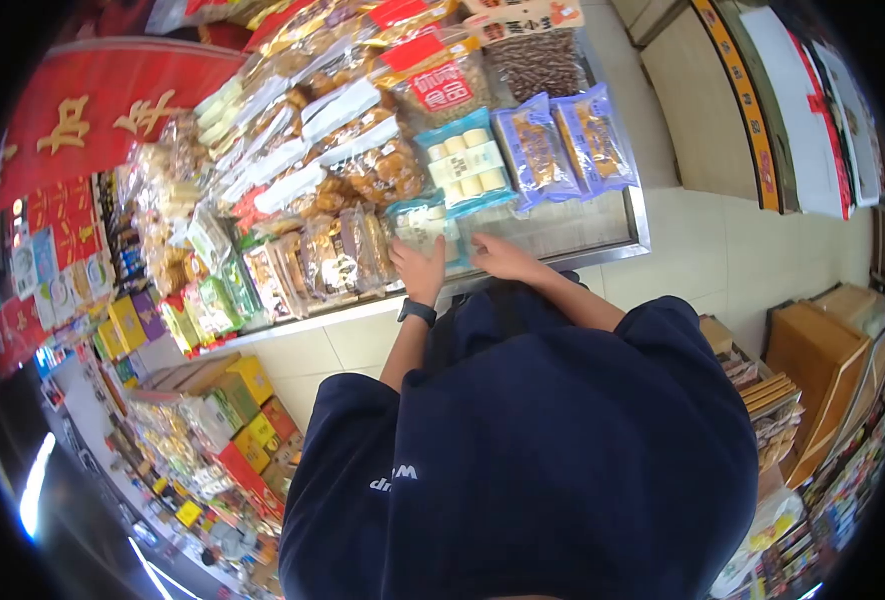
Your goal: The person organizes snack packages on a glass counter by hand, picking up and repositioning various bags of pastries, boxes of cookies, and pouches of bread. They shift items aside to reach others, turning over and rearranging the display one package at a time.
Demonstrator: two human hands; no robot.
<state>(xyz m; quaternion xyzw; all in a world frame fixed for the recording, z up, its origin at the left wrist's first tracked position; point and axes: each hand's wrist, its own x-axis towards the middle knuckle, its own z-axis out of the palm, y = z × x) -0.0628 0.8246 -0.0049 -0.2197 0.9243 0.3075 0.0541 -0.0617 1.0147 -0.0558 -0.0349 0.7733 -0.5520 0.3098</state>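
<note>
My left hand [420, 272], with a dark watch [418, 311] on its wrist, is on the lower edge of a light-blue snack pack [425, 226] lying on the display. Its thumb and fingers rest on opposite sides of the pack, gripping it. To the right, my right hand [504, 258] is open, fingers stretched out over the display's front edge near that pack. A similar blue pack with white rolls [468, 170] lies just above. Two purple packs [538, 152] are to its right. Brown snack packs [343, 250] stand in a row left of my left hand.
The display's metal edge [645, 222] runs in front of me. Bagged snacks [368, 160] are heaped at the back, beside a red banner [113, 110]. At right stand a cabinet [713, 110] and a wooden box [813, 360]. Stacked cartons [248, 400] are at lower left.
</note>
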